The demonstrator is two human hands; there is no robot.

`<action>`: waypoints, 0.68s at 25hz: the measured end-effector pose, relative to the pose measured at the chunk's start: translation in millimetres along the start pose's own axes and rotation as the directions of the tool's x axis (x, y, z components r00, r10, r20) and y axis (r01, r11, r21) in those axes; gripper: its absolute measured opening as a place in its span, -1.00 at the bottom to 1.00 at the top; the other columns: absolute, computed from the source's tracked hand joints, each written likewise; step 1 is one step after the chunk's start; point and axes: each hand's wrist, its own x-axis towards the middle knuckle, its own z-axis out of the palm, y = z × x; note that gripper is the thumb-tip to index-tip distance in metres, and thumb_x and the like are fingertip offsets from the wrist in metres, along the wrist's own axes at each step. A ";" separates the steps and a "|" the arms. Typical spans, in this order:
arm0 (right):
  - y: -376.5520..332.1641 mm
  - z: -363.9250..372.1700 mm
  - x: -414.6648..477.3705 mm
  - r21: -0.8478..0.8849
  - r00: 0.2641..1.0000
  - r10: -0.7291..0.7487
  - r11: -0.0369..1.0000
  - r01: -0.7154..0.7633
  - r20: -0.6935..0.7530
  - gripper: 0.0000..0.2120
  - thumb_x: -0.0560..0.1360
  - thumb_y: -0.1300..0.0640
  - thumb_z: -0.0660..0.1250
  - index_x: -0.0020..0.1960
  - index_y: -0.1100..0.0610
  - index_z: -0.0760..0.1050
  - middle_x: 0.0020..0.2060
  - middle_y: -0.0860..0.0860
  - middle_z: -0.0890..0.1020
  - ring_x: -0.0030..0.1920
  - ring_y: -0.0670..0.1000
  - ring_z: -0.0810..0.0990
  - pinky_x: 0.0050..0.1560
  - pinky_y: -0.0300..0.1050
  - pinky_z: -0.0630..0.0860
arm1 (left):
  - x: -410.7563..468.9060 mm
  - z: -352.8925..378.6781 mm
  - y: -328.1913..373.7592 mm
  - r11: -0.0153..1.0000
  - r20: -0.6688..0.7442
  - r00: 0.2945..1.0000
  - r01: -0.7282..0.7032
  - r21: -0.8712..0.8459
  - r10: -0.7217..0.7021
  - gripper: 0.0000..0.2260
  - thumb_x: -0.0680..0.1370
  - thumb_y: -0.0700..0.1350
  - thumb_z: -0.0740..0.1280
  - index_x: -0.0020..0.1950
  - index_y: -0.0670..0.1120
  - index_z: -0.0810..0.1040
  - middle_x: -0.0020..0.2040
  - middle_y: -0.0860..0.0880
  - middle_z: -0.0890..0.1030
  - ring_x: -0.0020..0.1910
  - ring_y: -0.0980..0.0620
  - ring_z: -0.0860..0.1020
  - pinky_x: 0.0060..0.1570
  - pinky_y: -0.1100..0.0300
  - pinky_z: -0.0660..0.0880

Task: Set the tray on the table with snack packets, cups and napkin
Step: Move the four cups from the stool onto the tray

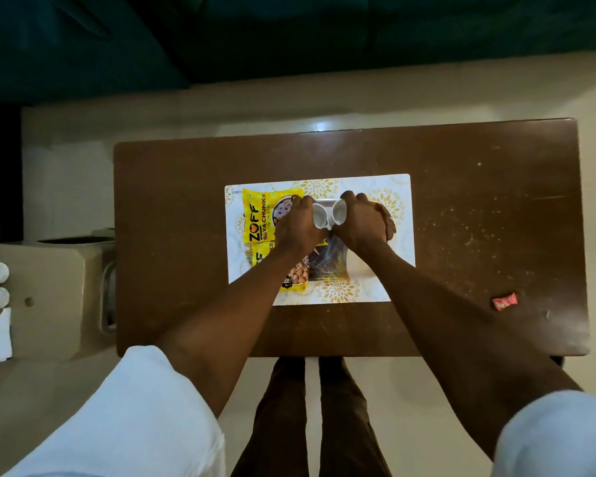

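A white tray [391, 187] with gold flower prints lies in the middle of the brown table [172, 215]. On its left half lie two yellow soya chunks packets [257, 215], one behind the other, and a clear-wrapped dark packet [327, 265] sits beside the nearer one. My left hand [295, 225] grips a small white cup [319, 215]. My right hand [358, 222] grips a second white cup [339, 213]. Both cups are tilted on their sides, touching each other above the tray's middle. A brown ribbed object [387, 220] peeks out from under my right hand.
A small red candy wrapper [503, 300] lies near the table's right front corner. A beige plastic stool [49, 287] stands left of the table. My legs show below the front edge. A dark green surface fills the far background.
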 end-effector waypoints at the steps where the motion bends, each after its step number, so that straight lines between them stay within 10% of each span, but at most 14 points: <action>1: -0.7 1.6 -0.5 -0.014 1.000 -0.010 1.000 0.010 -0.006 -0.35 0.38 0.01 0.57 0.38 0.12 0.42 0.23 0.18 0.58 0.11 0.31 0.68 0.04 0.14 0.66 | 2.1 0.8 -0.2 1.000 -0.003 1.000 -0.001 -0.005 0.001 -0.42 0.40 0.07 0.57 0.33 -0.08 0.48 0.27 -0.07 0.52 0.21 -0.15 0.60 0.01 -0.06 0.60; 17: 0.0 16.4 -1.3 -0.007 0.999 -0.010 1.000 0.009 -0.036 -0.35 0.45 0.03 0.56 0.45 0.12 0.38 0.34 0.18 0.53 0.17 0.27 0.67 0.05 0.09 0.64 | 6.2 4.2 -9.3 0.998 -0.015 0.998 -0.054 0.040 0.055 -0.34 0.42 0.06 0.58 0.46 -0.05 0.44 0.34 -0.08 0.54 0.29 -0.15 0.59 0.07 -0.01 0.56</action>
